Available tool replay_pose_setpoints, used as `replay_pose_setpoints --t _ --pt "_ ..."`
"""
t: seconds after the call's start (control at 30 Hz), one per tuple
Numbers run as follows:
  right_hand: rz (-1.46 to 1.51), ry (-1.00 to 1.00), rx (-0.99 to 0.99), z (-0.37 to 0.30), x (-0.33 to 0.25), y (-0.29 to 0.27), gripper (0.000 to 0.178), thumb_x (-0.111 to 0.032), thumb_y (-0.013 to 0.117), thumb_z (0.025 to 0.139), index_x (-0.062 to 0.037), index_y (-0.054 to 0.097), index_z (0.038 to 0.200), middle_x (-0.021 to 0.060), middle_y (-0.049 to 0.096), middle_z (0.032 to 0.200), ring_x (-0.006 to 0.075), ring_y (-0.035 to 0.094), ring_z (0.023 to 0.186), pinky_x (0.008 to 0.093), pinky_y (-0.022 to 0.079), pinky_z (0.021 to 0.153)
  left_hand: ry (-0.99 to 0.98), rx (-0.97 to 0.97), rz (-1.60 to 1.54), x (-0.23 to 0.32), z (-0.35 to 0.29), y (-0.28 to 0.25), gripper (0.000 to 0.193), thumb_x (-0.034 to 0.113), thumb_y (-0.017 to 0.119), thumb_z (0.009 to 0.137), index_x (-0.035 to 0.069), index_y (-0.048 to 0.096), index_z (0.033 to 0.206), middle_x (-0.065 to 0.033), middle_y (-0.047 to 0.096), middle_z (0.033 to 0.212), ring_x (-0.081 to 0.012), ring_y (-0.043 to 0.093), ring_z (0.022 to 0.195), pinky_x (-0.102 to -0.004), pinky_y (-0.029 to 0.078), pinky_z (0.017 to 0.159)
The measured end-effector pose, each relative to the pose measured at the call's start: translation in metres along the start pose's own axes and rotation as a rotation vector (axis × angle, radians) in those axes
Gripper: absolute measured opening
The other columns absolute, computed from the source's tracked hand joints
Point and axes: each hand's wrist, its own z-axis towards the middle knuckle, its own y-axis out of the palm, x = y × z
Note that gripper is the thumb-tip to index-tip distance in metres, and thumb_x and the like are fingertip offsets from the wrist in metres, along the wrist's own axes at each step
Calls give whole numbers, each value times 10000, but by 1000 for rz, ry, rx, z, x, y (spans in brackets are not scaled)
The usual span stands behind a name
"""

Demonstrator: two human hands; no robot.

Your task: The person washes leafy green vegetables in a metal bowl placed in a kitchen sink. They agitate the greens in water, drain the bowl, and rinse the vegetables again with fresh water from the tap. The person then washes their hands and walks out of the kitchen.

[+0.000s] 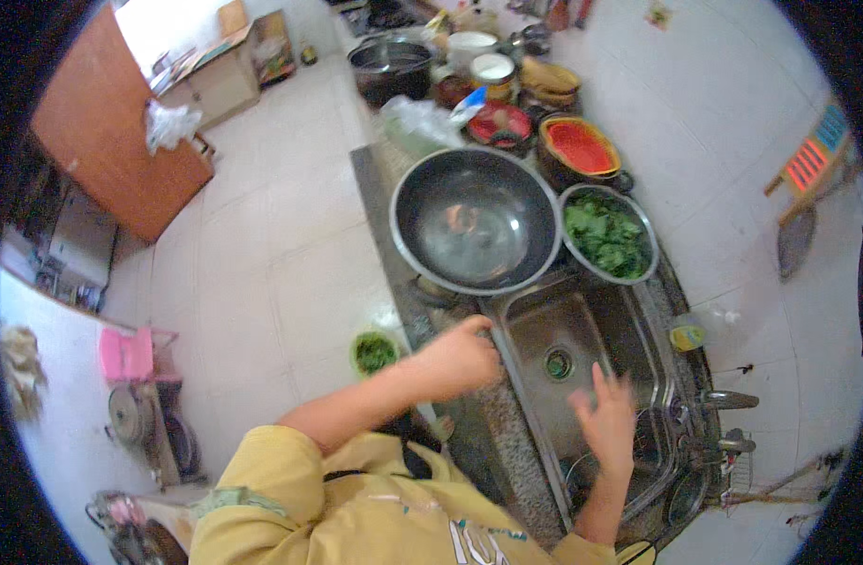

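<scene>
My left hand [462, 358] is curled closed above the left rim of the steel sink [535, 407]; whatever its fingers hold, if anything, is hidden. Over the sink, my right hand [609, 419] has its fingers apart, slightly smeared by motion, with nothing seen in them. Beyond the sink stands a large steel basin [474, 247] with a shiny bottom. To its right, a smaller steel bowl [609, 235] is full of green leafy vegetables [601, 224]. The sink's drain [558, 364] has green bits in it, and a wire rack [646, 435] shows near my right hand.
A faucet [731, 400] and a clear bottle with a yellow-green label [688, 337] line the sink's right side. Farther back are a red basket [582, 147], a plastic bag [417, 124] and a dark pot [390, 71]. A container of greens [374, 354] sits low at left.
</scene>
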Motion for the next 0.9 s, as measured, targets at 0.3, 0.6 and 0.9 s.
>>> replay_pose_setpoints --t 0.3,0.6,0.9 --pt "-79 -487 798 28 -46 102 436 53 620 813 -129 259 649 -25 306 585 78 306 489 242 240 441 -1605 1046 -178 -19 -322 105 128 -85 507 698 30 454 717 -144 471 635 -271 498 582 -378 388 536" --pt "173 -440 83 124 -53 432 369 -102 535 928 -121 319 629 -50 307 565 36 291 451 216 199 379 -1839 1091 -209 -47 -552 141 293 101 643 795 20 420 622 -168 437 556 -287 443 476 -390 331 479" --pt "210 -420 -121 202 -88 703 388 -133 528 941 -133 309 622 -52 297 529 32 277 447 234 179 386 -2257 603 -701 35 -730 276 168 188 611 764 39 579 695 -162 599 669 -348 587 670 -419 459 623"
